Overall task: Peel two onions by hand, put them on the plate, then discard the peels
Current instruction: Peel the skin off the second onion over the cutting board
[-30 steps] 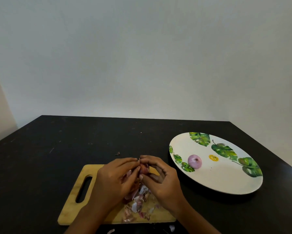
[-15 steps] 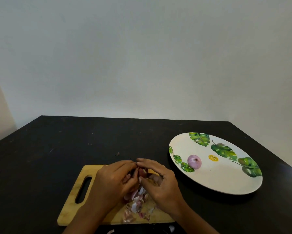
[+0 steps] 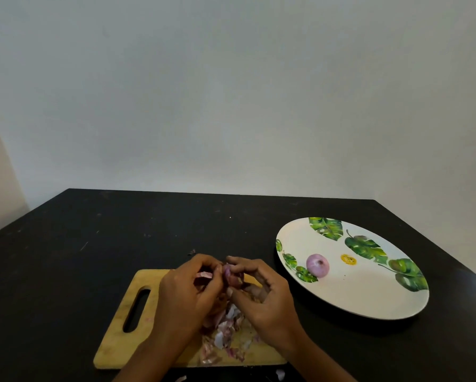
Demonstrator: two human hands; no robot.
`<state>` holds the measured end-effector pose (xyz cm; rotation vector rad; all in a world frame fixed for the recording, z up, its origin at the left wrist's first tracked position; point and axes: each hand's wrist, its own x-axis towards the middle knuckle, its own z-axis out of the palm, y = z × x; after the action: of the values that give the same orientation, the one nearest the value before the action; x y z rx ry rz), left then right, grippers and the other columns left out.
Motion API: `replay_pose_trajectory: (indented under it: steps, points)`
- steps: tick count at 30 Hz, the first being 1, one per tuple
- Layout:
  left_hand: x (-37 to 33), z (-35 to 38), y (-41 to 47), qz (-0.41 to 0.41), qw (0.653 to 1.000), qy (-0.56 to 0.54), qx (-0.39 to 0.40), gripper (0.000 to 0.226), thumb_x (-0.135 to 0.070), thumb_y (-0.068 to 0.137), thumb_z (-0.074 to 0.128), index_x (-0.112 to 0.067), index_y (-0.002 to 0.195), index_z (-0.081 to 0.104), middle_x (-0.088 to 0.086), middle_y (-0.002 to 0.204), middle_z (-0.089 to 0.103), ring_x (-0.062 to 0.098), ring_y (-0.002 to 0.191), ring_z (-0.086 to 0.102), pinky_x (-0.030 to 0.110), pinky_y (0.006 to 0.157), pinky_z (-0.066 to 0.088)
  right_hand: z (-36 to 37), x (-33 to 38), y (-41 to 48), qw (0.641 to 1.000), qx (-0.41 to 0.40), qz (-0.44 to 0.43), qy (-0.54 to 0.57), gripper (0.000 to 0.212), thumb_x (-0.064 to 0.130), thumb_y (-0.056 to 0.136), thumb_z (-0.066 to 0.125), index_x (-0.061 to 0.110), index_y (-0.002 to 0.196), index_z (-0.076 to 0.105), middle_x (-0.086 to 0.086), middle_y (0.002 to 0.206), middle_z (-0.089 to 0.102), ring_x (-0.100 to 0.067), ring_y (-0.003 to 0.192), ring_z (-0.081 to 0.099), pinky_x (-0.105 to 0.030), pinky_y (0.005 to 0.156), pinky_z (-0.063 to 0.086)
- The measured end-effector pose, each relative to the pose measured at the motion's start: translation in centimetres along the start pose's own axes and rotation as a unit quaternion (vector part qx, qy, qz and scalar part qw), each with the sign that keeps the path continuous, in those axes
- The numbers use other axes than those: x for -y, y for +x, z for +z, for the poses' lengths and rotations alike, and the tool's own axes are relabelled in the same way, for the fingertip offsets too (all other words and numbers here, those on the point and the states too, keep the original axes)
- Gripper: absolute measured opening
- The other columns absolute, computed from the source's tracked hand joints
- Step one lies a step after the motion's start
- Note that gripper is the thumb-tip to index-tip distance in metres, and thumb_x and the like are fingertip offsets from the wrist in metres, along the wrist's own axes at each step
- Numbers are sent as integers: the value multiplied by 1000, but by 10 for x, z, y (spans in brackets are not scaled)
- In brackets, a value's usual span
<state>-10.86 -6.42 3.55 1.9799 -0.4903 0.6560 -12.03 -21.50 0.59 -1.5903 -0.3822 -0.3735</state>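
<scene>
Over the wooden cutting board (image 3: 121, 332) both hands meet around a small purple onion (image 3: 232, 277). My left hand (image 3: 187, 296) grips it from the left, with a strip of skin showing at its fingers. My right hand (image 3: 264, 296) pinches the onion's top from the right. Most of the onion is hidden by fingers. A pile of pink and white peels (image 3: 226, 334) lies on the board below the hands. One peeled onion (image 3: 317, 265) rests on the left part of the white leaf-patterned plate (image 3: 369, 299).
The black table (image 3: 93, 244) runs back to a pale wall. A tiny peel scrap (image 3: 192, 252) lies beyond the board, and two scraps (image 3: 279, 374) lie at the near edge. The plate sits right of the board.
The hands have shifted slightly and my left fingers have pulled a strip of skin away to the left of the onion. The plate and peeled onion have not moved.
</scene>
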Motion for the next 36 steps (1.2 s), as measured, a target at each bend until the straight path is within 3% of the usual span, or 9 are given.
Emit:
replay_pose_trajectory:
  steps: [4, 12, 16, 20, 22, 26, 29, 32, 36]
  points:
    - [4, 3, 0, -64, 997, -30, -28, 14, -10, 85, 63, -22, 77, 63, -13, 74, 65, 1, 72, 63, 13, 58, 50, 1, 2, 0, 1000, -10, 2, 16, 25, 3, 79, 69, 17, 99, 66, 9, 117, 67, -10, 114, 62, -24, 88, 53]
    - [4, 3, 5, -246, 956, -152, -36, 16, -13, 92, 53, -11, 81, 65, 8, 75, 66, 20, 71, 63, 29, 62, 53, 0, 3, 3, 999, -20, -4, 40, 23, -6, 82, 65, 9, 100, 66, 1, 117, 68, -15, 116, 62, -23, 90, 51]
    - [2, 0, 8, -395, 854, -337, -14, 26, -18, 95, 48, -3, 89, 68, 19, 87, 70, 32, 83, 66, 45, 77, 55, 0, 7, 3, 996, -31, 34, 82, 23, 4, 80, 69, 7, 103, 65, -2, 114, 70, -19, 111, 65, -28, 88, 54]
    - [-1, -4, 14, -493, 727, -474, -50, 22, -10, 94, 48, 7, 93, 61, 20, 79, 70, 24, 73, 65, 25, 47, 55, 1, 13, 6, 968, -43, 140, 205, 31, 8, 76, 75, 5, 103, 61, -9, 111, 71, -30, 106, 67, -46, 88, 56]
    - [0, -5, 14, -478, 739, -474, -38, 21, -10, 95, 47, 6, 93, 61, 18, 75, 71, 20, 65, 67, 24, 46, 54, 1, 16, 8, 942, -49, 179, 280, 34, 4, 73, 68, 1, 106, 58, -14, 110, 71, -34, 104, 68, -44, 83, 58]
    - [5, -3, 11, -412, 829, -377, -21, 22, -17, 95, 48, -1, 96, 63, 11, 72, 71, 19, 63, 69, 31, 60, 58, -2, 18, 12, 911, -65, 224, 340, 39, 5, 71, 66, 2, 109, 57, -19, 108, 70, -37, 100, 69, -40, 77, 60]
    - [5, 0, 10, -378, 874, -305, -16, 34, -39, 93, 49, -10, 93, 66, 13, 86, 72, 30, 85, 68, 51, 83, 53, -3, 17, 12, 917, -66, 228, 319, 43, 8, 71, 70, 3, 112, 57, -17, 107, 71, -36, 98, 70, -39, 75, 60]
    - [-3, 2, 8, -349, 895, -278, 3, 48, -56, 80, 47, -14, 94, 66, 11, 89, 71, 29, 84, 68, 49, 80, 55, -3, 13, 12, 939, -53, 207, 269, 44, 6, 70, 77, 5, 109, 58, -13, 110, 70, -33, 102, 69, -39, 79, 59]
    - [-4, 4, 4, -302, 912, -272, 58, 50, -57, 73, 55, -12, 90, 69, 13, 85, 71, 34, 83, 67, 51, 75, 55, -3, 4, 11, 957, -18, 163, 240, 48, 3, 64, 79, 6, 108, 58, -12, 118, 67, -33, 113, 63, -49, 94, 52]
